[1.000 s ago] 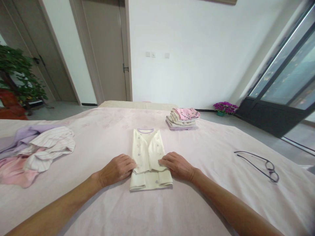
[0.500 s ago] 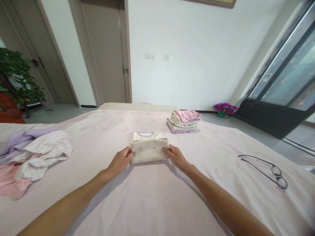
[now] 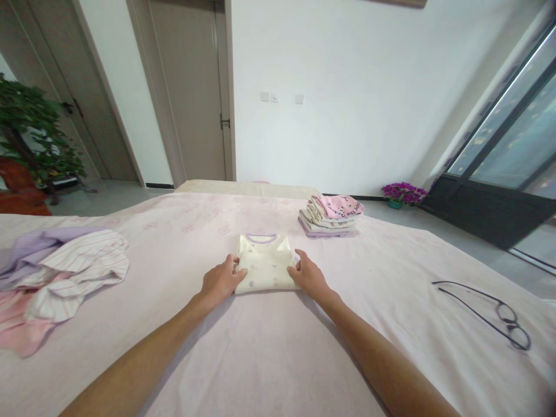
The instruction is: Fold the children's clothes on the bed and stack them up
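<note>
A small cream child's shirt (image 3: 266, 267) with faint spots and a lilac neckline lies folded into a flat rectangle on the bed. At its left edge is my left hand (image 3: 221, 281), thumb resting on the fabric and forefinger a little apart. My right hand (image 3: 310, 277) touches the opposite edge with its thumb, while its forefinger stands off the cloth. Neither hand looks clenched on the shirt; the other fingers are partly hidden. Behind it to the right sits a stack of folded clothes (image 3: 330, 217), with a pink printed piece on top.
Crumpled clothes (image 3: 78, 272) in lilac, striped white and pink lie at the left. Black-framed glasses (image 3: 486, 313) rest on the right of the pale pink bedsheet (image 3: 269, 353). Beyond the bed are a door (image 3: 186, 92), purple flowers (image 3: 402, 194) and a leafy plant (image 3: 35, 133).
The shirt's near part, held up by both hands before, now lies flat below the neckline. Both hands have loosened from their pinch, thumbs on the cloth. The view has shifted slightly.
</note>
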A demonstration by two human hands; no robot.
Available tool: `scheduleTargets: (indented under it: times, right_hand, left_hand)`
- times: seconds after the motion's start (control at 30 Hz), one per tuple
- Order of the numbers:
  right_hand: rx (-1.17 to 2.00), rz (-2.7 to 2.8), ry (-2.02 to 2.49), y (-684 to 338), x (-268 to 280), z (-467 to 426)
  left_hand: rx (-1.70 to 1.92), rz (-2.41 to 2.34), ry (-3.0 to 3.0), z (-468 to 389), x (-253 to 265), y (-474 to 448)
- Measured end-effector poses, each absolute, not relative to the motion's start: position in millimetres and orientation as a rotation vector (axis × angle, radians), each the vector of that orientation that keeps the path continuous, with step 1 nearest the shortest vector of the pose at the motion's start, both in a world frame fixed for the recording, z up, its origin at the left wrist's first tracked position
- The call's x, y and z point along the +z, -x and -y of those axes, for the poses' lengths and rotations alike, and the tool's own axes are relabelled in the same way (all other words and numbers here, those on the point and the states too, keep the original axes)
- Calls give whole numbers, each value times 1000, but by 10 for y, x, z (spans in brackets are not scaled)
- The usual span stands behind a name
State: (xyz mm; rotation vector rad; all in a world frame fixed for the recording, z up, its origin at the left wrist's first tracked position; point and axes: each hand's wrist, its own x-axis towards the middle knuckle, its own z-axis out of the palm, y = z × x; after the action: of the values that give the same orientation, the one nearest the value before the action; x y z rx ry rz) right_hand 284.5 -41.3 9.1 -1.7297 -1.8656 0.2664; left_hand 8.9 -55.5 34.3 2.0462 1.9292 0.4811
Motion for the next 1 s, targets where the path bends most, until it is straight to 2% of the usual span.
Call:
scheduleTargets:
  times: [0.13,0.2,0.3,0.43,0.7,0.87,1.0]
  right_hand:
    - [33,1961,1533,-2903,136,485]
    - [-22,2107,1318,-2962,213,549]
    - [32,2425,1048,-3065,328,663]
    - [36,2654,958,-3131,343,719]
    - [-83,2561,1022,-3059,357,771]
    - [122,2682,804,-3104,542,1220]
    - [189,2671,703,-3148,486,1284]
  left_hand:
    - [933,-1562,-2551,513,240,60]
    - [878,-1239,-2773,479,207,166]
    - [547,-970,-2879,456,194,314]
    - [362,-977,-2874,456,183,379]
    - [621,-891,-3005,479,280,291]
    - [628,-616,-3040,830,329,448]
    - [660,-665,-3039,940,304,461]
